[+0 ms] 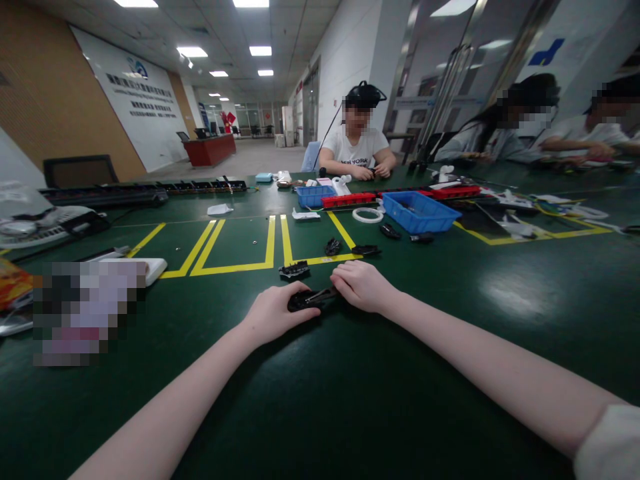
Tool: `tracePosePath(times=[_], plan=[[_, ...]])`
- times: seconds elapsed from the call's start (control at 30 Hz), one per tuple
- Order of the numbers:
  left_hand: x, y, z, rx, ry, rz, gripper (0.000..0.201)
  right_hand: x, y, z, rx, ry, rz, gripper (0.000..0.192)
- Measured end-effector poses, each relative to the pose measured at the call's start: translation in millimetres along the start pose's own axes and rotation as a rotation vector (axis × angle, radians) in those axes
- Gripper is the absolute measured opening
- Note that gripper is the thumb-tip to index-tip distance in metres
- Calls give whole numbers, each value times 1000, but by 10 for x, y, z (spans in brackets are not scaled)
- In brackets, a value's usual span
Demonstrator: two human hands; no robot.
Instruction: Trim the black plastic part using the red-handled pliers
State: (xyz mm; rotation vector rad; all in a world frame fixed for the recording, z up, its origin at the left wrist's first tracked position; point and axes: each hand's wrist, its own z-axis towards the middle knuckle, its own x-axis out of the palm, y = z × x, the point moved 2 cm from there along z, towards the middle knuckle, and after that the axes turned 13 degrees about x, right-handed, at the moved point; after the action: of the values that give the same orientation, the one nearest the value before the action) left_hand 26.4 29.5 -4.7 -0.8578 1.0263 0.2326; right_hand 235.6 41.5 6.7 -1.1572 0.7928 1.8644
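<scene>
My left hand grips a small black plastic part low over the green table, thumb above and fingers below. My right hand is closed in a loose fist around a dark narrow piece that reaches to the black part. Whether the two pieces are joined, I cannot tell. Just beyond my left hand lies a black ribbed part. More small black parts, one upright and bulky and one flat, lie past my right hand.
Blue bins, red strips and a white tape roll stand farther back. Yellow tape marks the green table. A white box-like object is at left. Across the table sits a person; others are at right.
</scene>
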Motion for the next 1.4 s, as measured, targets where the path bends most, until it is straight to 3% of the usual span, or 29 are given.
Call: tracePosePath(times=[1.4], plan=[[-8, -23, -6, 15, 34, 40, 45, -73, 71, 10, -21, 66, -149, 37]])
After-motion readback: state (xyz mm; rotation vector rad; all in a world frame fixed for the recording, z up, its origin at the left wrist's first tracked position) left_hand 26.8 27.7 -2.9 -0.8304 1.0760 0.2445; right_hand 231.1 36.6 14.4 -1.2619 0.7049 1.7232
